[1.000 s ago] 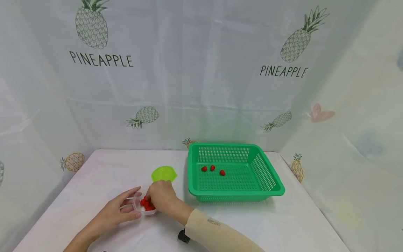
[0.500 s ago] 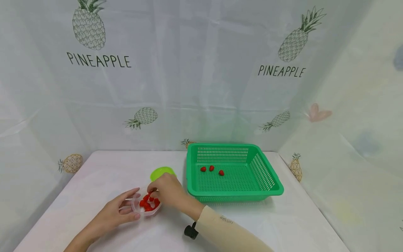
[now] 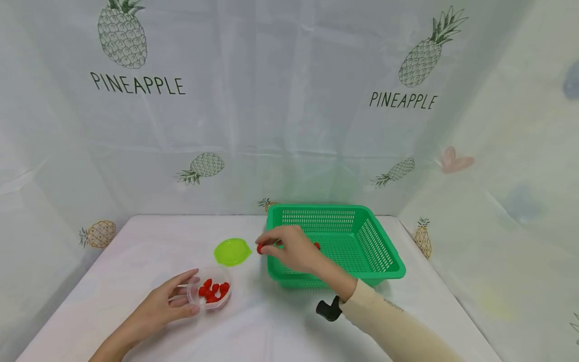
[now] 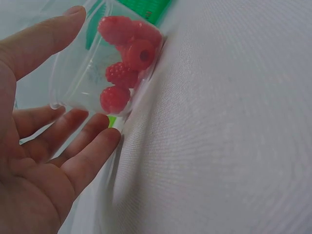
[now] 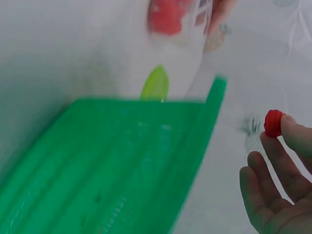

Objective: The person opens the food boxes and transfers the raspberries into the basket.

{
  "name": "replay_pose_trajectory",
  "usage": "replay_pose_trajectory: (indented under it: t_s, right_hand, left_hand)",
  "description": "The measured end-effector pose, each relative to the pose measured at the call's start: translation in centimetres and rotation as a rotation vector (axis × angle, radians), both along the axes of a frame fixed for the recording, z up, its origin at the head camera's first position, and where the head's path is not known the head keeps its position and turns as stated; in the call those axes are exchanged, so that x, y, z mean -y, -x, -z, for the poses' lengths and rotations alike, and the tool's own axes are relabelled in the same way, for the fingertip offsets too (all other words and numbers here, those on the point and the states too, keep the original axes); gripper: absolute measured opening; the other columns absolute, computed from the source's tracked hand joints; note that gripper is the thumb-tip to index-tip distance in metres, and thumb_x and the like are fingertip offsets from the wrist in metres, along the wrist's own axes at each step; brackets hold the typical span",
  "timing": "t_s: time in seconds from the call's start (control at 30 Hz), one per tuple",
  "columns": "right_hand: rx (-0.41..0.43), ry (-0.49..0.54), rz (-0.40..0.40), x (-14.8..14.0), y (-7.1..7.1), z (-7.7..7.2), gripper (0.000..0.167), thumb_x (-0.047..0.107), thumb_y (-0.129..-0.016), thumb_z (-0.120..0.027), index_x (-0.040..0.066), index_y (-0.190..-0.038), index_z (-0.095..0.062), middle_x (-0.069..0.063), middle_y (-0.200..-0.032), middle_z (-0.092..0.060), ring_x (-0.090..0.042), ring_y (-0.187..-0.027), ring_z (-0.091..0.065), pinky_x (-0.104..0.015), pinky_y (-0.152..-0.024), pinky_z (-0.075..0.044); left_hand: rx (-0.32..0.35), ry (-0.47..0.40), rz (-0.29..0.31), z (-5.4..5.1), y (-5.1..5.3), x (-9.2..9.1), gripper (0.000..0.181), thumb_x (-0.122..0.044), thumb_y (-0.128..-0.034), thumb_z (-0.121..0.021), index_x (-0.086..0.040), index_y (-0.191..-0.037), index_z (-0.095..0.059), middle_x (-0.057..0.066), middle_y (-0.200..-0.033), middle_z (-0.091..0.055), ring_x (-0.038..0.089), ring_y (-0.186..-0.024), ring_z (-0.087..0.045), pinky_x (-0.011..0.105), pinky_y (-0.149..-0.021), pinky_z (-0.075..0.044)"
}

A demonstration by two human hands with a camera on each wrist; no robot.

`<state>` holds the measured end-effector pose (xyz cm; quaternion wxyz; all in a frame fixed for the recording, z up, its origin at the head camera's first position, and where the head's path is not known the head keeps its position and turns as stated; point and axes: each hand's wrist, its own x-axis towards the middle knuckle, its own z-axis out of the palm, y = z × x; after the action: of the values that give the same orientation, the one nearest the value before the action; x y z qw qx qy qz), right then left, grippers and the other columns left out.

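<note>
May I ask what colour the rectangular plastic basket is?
The basket is green, clearest in the head view.

curtained booth: pale table [image 3: 280, 322], hung sheets [image 3: 280, 110] (pineapple-printed)

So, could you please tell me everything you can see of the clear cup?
The clear cup looks like thin, see-through plastic, round, with a lip at the rim. Uncovered, it stands upright on the pale cloth, left of the green basket, with red berries inside. The left hand lies along its left side, thumb and fingers spread; how firmly they press cannot be told.
</note>
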<state>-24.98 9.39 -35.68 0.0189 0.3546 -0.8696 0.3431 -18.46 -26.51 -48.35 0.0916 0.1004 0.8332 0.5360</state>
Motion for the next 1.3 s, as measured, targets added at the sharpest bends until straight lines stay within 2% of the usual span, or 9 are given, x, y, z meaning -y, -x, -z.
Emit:
replay_pose_trajectory:
  t_s: [0.13,0.27,0.43,0.53,0.7,0.83,1.13,1.3]
  right_hand:
    - [0.029,0.053,0.107,-4.4,1.4,-0.2,0.021,0.011,-0.101,-0.074,0.014,-0.121,-0.079,0.004,-0.108,-0.079,-0.014,-0.100,-0.074,-0.025,-0.084,-0.062]
    - [0.021,0.047,0.224,-8.4,2.6,0.3,0.022,0.015,-0.102,-0.073,0.015,-0.124,-0.078,0.000,-0.115,-0.078,-0.022,-0.103,-0.075,-0.035,-0.085,-0.063]
    - [-0.021,0.026,0.340,-12.0,4.3,2.2,0.022,0.016,-0.102,-0.073,0.014,-0.123,-0.078,-0.001,-0.113,-0.079,-0.023,-0.105,-0.074,-0.044,-0.086,-0.063]
    - [-0.044,0.012,0.372,-13.4,5.1,3.5,0.021,0.014,-0.102,-0.072,0.010,-0.122,-0.077,-0.005,-0.112,-0.079,-0.026,-0.104,-0.074,-0.047,-0.086,-0.062]
    - [-0.030,-0.008,0.408,-14.8,5.9,4.7,0.021,0.010,-0.102,-0.072,0.003,-0.122,-0.076,-0.010,-0.112,-0.079,-0.032,-0.104,-0.074,-0.052,-0.088,-0.061]
    - [-0.009,-0.039,0.442,-15.2,6.4,5.2,0.022,0.010,-0.102,-0.072,0.001,-0.121,-0.076,-0.012,-0.111,-0.079,-0.033,-0.104,-0.074,-0.051,-0.088,-0.061]
    - [0.061,-0.074,0.481,-15.7,7.0,5.9,0.018,0.011,-0.101,-0.074,0.004,-0.117,-0.078,-0.010,-0.108,-0.079,-0.031,-0.103,-0.073,-0.051,-0.089,-0.061]
    - [0.045,-0.134,0.474,-15.8,7.3,6.4,0.018,0.011,-0.101,-0.073,0.004,-0.116,-0.078,-0.011,-0.108,-0.079,-0.031,-0.102,-0.073,-0.049,-0.087,-0.062]
  left_hand:
    - [-0.001,-0.007,0.006,-0.1,0.0,0.0,0.089,-0.026,-0.0922,-0.086,-0.016,-0.165,-0.036,0.022,-0.159,-0.046,0.040,-0.139,-0.054,0.033,-0.105,-0.057]
    - [0.012,-0.007,0.006,-0.1,0.1,0.0,0.089,-0.026,-0.0924,-0.085,-0.017,-0.166,-0.035,0.022,-0.160,-0.045,0.040,-0.140,-0.055,0.033,-0.105,-0.057]
    - [0.017,-0.010,0.007,-0.1,0.2,0.2,0.090,-0.026,-0.0923,-0.085,-0.017,-0.166,-0.035,0.022,-0.160,-0.044,0.040,-0.139,-0.056,0.032,-0.104,-0.057]
    - [0.021,-0.016,0.009,-0.2,0.2,0.3,0.090,-0.025,-0.0925,-0.085,-0.016,-0.166,-0.034,0.023,-0.160,-0.044,0.039,-0.138,-0.057,0.031,-0.103,-0.058]
    - [0.021,-0.011,0.014,-0.3,0.3,0.2,0.090,-0.026,-0.0924,-0.085,-0.016,-0.166,-0.034,0.023,-0.160,-0.044,0.038,-0.137,-0.058,0.031,-0.103,-0.058]
    - [0.020,-0.013,0.018,-0.3,0.4,0.2,0.090,-0.025,-0.0926,-0.085,-0.016,-0.166,-0.034,0.023,-0.160,-0.044,0.038,-0.137,-0.058,0.031,-0.103,-0.058]
    - [0.039,0.000,0.006,-0.3,0.4,0.2,0.090,-0.027,-0.0922,-0.086,-0.019,-0.166,-0.034,0.021,-0.161,-0.043,0.038,-0.138,-0.057,0.029,-0.103,-0.057]
    - [0.029,-0.003,0.014,-0.4,0.4,0.2,0.089,-0.027,-0.0930,-0.085,-0.018,-0.166,-0.035,0.022,-0.160,-0.043,0.039,-0.138,-0.057,0.030,-0.103,-0.057]
